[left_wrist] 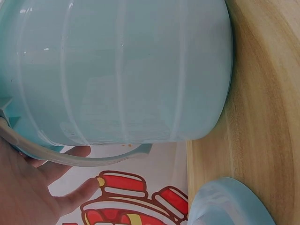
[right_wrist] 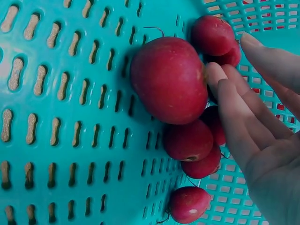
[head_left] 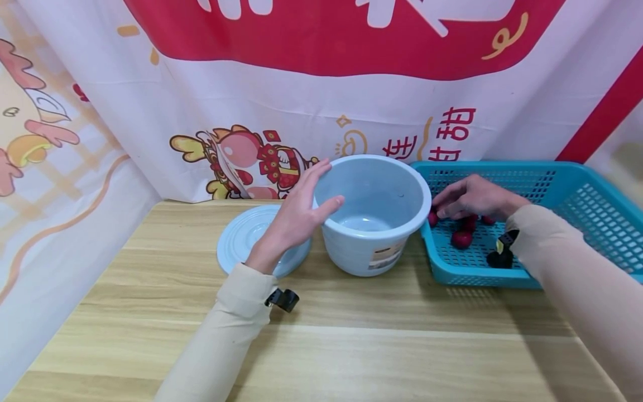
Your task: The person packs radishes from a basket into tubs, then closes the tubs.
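Note:
A light blue bucket (head_left: 374, 245) stands upright on the table, with its mouth facing up. My left hand (head_left: 301, 209) is at its left rim, thumb over the opening, fingers spread. Close by that hand, the bucket's pale handle (left_wrist: 70, 158) curves along the side. My right hand (head_left: 474, 198) reaches into a teal basket (head_left: 482, 277), where several round red radishes (right_wrist: 168, 79) lie in a cluster. Its thumb and fingers are apart, fingertips right at the radishes on the basket's left side. One radish (head_left: 461, 239) lies below the hand.
A round light blue lid (head_left: 233, 245) lies flat on the wooden table (head_left: 377, 357), left of the bucket and partly under my left forearm. The basket stands close to the bucket's right side. A printed cloth (head_left: 301, 100) hangs behind.

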Demonstrator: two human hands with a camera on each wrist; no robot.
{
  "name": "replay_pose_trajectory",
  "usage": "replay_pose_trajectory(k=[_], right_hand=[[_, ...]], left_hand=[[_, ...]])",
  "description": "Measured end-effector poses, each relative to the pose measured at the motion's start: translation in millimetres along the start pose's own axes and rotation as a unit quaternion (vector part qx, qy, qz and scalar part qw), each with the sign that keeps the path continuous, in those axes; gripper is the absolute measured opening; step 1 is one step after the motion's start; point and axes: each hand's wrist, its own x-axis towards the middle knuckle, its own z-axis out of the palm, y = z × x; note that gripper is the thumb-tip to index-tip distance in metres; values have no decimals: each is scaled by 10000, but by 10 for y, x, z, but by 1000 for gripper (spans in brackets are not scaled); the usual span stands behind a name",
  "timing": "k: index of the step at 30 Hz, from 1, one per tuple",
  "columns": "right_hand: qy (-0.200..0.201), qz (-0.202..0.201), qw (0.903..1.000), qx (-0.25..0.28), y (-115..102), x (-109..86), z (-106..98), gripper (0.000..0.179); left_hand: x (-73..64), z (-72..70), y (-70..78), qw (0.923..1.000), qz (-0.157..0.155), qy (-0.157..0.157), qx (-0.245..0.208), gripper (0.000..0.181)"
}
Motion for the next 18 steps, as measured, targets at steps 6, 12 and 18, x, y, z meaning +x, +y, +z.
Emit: replay_pose_trajectory(k=[6,12,18], right_hand=[[-92,58,9995,289,-6,3,-3,48],[-220,116,9990,384,-8,14,2,54],[-329,146,9989,311,-26,31,43,55]], left_hand=[[-3,-5,-1,10000,-25,-13,-35,79],[-5,-5,-7,10000,-15,-16,-46,79],[-5,-8,-3,10000,-9,-25,-48,79]])
